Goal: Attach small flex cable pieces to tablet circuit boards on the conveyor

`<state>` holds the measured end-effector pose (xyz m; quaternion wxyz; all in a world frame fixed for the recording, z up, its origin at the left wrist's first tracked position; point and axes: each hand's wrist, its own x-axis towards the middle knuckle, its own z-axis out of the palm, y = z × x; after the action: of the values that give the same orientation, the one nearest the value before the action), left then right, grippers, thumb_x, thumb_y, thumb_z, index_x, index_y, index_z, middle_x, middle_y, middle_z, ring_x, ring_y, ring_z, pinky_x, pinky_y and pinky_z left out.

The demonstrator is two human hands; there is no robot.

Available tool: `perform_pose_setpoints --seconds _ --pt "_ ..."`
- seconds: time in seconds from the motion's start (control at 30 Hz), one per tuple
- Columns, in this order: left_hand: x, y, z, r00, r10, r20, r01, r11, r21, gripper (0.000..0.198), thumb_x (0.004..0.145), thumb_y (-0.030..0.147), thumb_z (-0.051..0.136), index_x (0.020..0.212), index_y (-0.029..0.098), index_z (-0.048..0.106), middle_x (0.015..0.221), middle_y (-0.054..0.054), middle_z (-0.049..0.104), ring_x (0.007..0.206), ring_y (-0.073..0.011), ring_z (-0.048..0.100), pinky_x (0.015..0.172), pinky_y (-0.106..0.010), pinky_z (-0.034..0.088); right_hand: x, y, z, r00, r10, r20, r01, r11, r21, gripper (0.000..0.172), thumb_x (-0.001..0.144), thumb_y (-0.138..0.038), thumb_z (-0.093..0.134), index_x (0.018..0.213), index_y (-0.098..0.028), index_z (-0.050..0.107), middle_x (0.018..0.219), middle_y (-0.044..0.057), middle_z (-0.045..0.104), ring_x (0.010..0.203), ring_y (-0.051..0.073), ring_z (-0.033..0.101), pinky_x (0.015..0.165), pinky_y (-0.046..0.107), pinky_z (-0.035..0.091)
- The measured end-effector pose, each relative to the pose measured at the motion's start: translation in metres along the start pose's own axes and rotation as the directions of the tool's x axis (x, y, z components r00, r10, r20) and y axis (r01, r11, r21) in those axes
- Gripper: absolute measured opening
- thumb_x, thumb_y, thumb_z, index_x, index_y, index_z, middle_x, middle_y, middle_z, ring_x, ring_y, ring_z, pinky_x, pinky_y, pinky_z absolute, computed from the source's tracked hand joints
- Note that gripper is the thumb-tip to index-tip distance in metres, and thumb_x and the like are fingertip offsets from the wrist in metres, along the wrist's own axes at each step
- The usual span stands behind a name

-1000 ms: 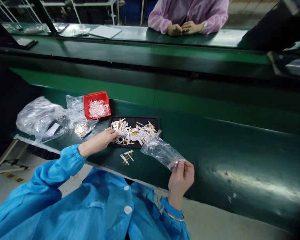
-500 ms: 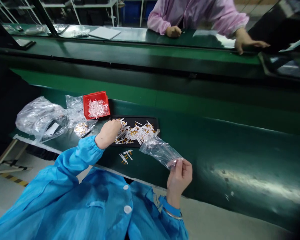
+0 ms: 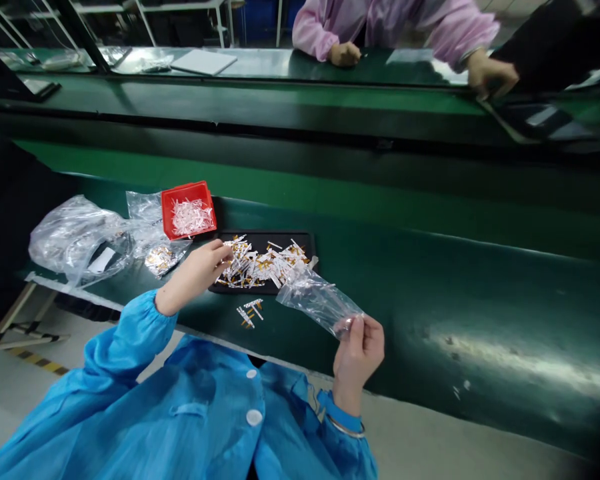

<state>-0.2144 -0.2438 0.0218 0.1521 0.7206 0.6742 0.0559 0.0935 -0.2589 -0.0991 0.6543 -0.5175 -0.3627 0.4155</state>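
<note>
My right hand (image 3: 359, 353) pinches the end of a clear plastic bag (image 3: 320, 303), whose other end lies over the right side of a black tray (image 3: 309, 239). A heap of small white strips with orange-brown ends (image 3: 260, 263) covers much of the tray. At the tray's left edge, my left hand (image 3: 197, 270) rests its loosely bent fingers against the strips, and I see nothing held in it. Several loose strips (image 3: 251, 312) lie on the green bench in front of the tray.
A red bin (image 3: 189, 208) of thin whitish pieces stands behind the tray's left end. Left of it are a large clear bag (image 3: 77, 237) and a small bag of parts (image 3: 161, 259). Across the bench, a co-worker in a pink sleeve reaches toward a dark tray (image 3: 535, 120).
My left hand has drawn back left from over the strips, and some strips now lie further left in the tray. My right hand and bag stay put. The co-worker's hand moved, shifting the dark tray left.
</note>
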Motion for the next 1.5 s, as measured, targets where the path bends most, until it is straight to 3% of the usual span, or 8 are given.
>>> perform_pose_setpoints --seconds 0.17,0.33,0.53,0.8,0.97,1.07,1.3,1.5 --pt "-0.010 -0.001 0.034 0.998 0.032 0.051 -0.032 0.999 -0.002 0.003 0.090 0.016 0.066 0.091 0.016 0.062 0.095 -0.007 0.057 0.093 -0.0216 0.058 0.083 -0.034 0.049 0.000 0.001 0.000 1.000 -0.004 -0.005 0.004 1.000 -0.001 0.026 0.091 -0.041 0.072 0.092 -0.017 0.061 0.073 -0.002 0.060 0.060 0.013 0.054 0.060 0.028 0.046" --pt "-0.006 0.004 0.050 0.999 0.030 0.040 -0.030 1.000 0.003 0.008 0.095 0.017 0.059 0.087 0.014 0.058 0.094 -0.008 0.056 0.094 -0.0231 0.055 0.086 -0.037 0.050 0.000 0.001 0.001 1.000 -0.014 0.005 0.014 1.000 0.006 0.024 0.091 -0.040 0.072 0.092 -0.017 0.062 0.073 -0.002 0.061 0.060 0.012 0.054 0.061 0.028 0.047" --pt "-0.006 0.002 0.044 0.995 0.098 -0.008 -0.099 0.994 -0.041 0.014 0.089 0.009 0.062 0.079 0.016 0.055 0.087 -0.005 0.054 0.087 -0.0194 0.054 0.082 -0.031 0.048 0.001 0.000 0.002 1.000 -0.022 0.004 0.022 0.999 0.028 0.025 0.090 -0.040 0.073 0.092 -0.017 0.062 0.073 -0.002 0.061 0.059 0.012 0.055 0.059 0.027 0.047" --pt "-0.005 -0.012 0.025 0.966 0.035 -0.255 -0.046 0.998 -0.038 0.017 0.100 0.024 0.051 0.086 0.015 0.052 0.097 -0.010 0.050 0.092 -0.0247 0.051 0.082 -0.037 0.045 0.001 -0.001 0.002 1.000 -0.009 -0.022 0.011 0.998 0.061 0.024 0.089 -0.039 0.074 0.092 -0.018 0.062 0.072 -0.003 0.060 0.059 0.011 0.055 0.058 0.025 0.047" --pt "-0.027 0.006 0.051 0.941 0.333 -0.052 -0.337 0.932 -0.131 0.005 0.096 0.018 0.060 0.101 0.016 0.059 0.101 -0.006 0.057 0.093 -0.0184 0.057 0.082 -0.028 0.048 0.001 -0.001 0.002 0.999 0.016 -0.033 -0.013 0.995 0.095 0.026 0.087 -0.040 0.076 0.090 -0.018 0.062 0.074 -0.003 0.059 0.060 0.011 0.054 0.058 0.025 0.047" --pt "-0.041 0.014 0.072 0.886 0.460 0.061 -0.441 0.876 -0.197 0.028 0.089 0.013 0.070 0.114 0.019 0.058 0.110 -0.005 0.061 0.098 -0.0178 0.060 0.086 -0.027 0.051 0.000 0.000 0.003 0.999 0.025 -0.029 -0.022 0.996 0.091 0.027 0.087 -0.041 0.076 0.090 -0.019 0.062 0.074 -0.003 0.059 0.059 0.011 0.053 0.058 0.025 0.046" --pt "-0.048 0.014 0.096 0.944 0.329 0.013 -0.321 0.928 -0.189 0.054 0.085 0.005 0.070 0.133 0.012 0.046 0.119 -0.012 0.057 0.103 -0.0222 0.062 0.089 -0.034 0.056 0.000 0.001 0.002 0.999 0.018 -0.031 -0.016 0.998 0.068 0.029 0.086 -0.044 0.076 0.090 -0.019 0.062 0.074 -0.002 0.058 0.059 0.011 0.053 0.057 0.025 0.045" --pt "-0.057 0.031 0.114 0.964 0.217 -0.153 -0.237 0.963 -0.130 0.049 0.093 0.016 0.062 0.138 0.008 0.045 0.131 -0.019 0.054 0.122 -0.0327 0.052 0.105 -0.051 0.048 0.001 0.002 0.003 0.999 0.016 -0.035 -0.015 0.999 0.047 0.030 0.087 -0.045 0.075 0.090 -0.019 0.061 0.074 -0.003 0.058 0.059 0.011 0.054 0.058 0.025 0.046"
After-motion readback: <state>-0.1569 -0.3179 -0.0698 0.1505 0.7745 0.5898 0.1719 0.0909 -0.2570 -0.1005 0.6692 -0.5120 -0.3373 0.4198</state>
